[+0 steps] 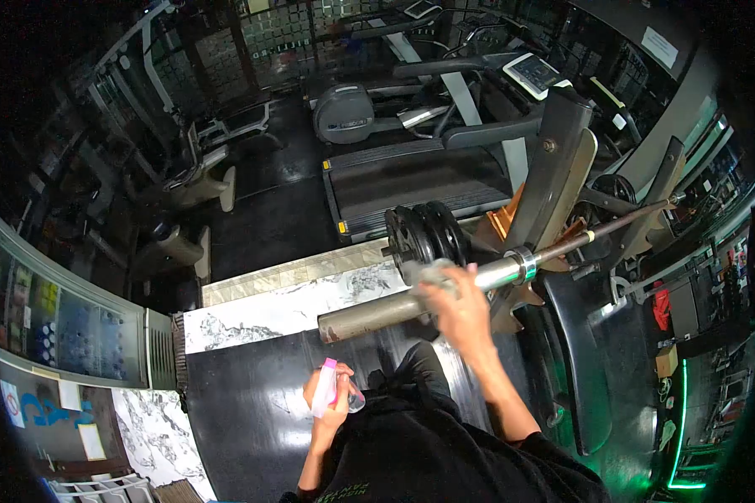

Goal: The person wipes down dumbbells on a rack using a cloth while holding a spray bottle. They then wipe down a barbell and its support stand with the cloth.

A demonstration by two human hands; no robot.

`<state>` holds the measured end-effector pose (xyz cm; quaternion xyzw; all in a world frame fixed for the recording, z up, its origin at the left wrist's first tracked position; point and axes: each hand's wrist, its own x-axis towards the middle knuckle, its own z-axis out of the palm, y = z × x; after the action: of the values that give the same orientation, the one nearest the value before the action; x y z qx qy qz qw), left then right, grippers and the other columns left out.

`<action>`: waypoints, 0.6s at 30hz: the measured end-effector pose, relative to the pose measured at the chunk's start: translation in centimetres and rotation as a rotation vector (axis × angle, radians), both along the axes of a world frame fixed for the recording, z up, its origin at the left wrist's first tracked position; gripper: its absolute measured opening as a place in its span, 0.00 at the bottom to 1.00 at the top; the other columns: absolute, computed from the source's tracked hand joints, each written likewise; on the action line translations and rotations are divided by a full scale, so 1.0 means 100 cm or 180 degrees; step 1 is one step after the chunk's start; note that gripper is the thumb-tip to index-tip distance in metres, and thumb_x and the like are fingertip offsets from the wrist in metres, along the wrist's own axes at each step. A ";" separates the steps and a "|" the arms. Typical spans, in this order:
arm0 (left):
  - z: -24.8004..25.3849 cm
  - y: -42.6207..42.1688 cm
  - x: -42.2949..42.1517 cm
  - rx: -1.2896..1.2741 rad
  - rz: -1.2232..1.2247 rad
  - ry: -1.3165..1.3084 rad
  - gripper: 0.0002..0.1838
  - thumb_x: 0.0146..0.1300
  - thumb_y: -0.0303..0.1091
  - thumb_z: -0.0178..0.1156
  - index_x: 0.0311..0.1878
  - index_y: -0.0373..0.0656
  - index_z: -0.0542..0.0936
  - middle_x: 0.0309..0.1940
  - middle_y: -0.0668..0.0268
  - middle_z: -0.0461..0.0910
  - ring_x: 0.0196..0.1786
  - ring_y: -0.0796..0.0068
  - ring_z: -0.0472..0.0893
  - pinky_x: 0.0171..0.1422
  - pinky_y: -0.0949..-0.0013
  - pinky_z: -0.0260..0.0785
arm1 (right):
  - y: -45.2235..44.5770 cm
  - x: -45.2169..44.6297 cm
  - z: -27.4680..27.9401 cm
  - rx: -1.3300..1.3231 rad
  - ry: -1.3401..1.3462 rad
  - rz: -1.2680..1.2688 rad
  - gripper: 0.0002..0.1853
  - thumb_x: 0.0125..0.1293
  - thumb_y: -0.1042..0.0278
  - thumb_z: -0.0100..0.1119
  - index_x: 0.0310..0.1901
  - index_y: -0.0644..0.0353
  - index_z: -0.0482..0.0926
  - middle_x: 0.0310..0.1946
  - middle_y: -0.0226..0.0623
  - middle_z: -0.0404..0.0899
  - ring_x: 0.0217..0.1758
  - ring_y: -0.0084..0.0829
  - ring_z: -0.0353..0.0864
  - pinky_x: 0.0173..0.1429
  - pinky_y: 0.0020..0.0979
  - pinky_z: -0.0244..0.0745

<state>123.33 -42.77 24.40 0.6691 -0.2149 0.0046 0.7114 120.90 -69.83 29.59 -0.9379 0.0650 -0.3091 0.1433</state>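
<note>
In my left hand (337,411), low in front of my body, is a spray bottle (325,387) with a pink and white trigger head; its clear body shows partly between the fingers. My right hand (463,317) is over the thick metal sleeve of a barbell (365,318), pressing a greyish cloth (432,275) on or just above it. Motion smears this hand and the cloth, so exact contact is hard to see. The barbell rests on a dark rack upright (554,159), its sleeve end pointing left with no plate on it.
Black weight plates (415,235) hang on a peg just behind the sleeve. A padded bench (575,360) stands to the right of my right arm. Beyond are a treadmill (419,180) and other machines. A glass-door fridge (59,310) is at the left.
</note>
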 end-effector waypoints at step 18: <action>-0.002 -0.010 -0.006 0.0124 -0.0090 0.0104 0.03 0.67 0.22 0.58 0.41 0.33 0.75 0.34 0.56 0.82 0.22 0.78 0.79 0.26 0.74 0.73 | 0.089 0.037 -0.003 0.0073 -0.0156 0.0818 0.18 0.53 0.70 0.66 0.47 0.41 0.85 0.50 0.34 0.77 0.57 0.38 0.76 0.73 0.54 0.62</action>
<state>122.70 -43.82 24.16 0.6797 -0.2128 -0.0205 0.7017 124.60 -60.96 29.30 -0.9290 -0.0557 -0.3102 0.1941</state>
